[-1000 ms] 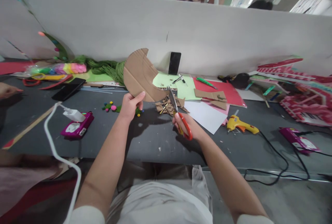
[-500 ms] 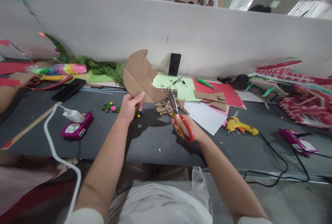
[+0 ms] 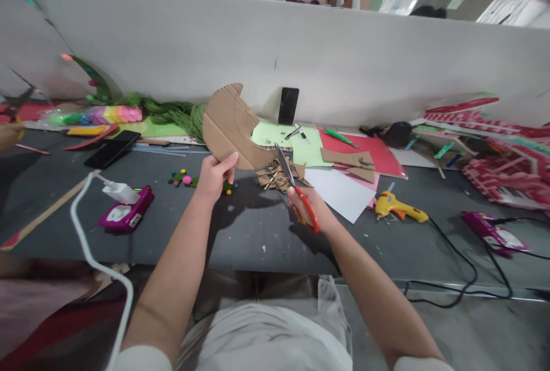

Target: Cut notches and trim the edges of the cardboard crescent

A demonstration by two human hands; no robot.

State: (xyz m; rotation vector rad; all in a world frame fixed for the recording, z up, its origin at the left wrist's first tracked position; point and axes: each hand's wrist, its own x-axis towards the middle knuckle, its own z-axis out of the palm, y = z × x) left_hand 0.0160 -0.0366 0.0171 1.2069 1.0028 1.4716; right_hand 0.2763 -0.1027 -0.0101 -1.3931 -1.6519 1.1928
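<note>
My left hand (image 3: pixel 215 175) pinches the lower edge of a crescent-shaped piece of brown cardboard (image 3: pixel 230 126), held upright above the dark grey table (image 3: pixel 240 227). In my right hand (image 3: pixel 310 206) are scissors with red and yellow handles (image 3: pixel 296 190); their blades meet the cardboard's lower right tip. Just behind the blades, a pile of cardboard scraps (image 3: pixel 277 176) lies on the table.
A phone (image 3: pixel 288 105) leans on the white partition. Green, red and white paper sheets (image 3: pixel 339 190), a yellow glue gun (image 3: pixel 397 207), magenta devices (image 3: pixel 125 213), a second phone (image 3: pixel 112 148), pom-poms (image 3: pixel 185 178) and green yarn (image 3: pixel 176 112) lie around. Another person's hand (image 3: pixel 7 136) is at far left.
The scissor handles spread and then closed again at the cardboard's tip. The other person's hand at far left shifted back toward the edge. My left hand kept still.
</note>
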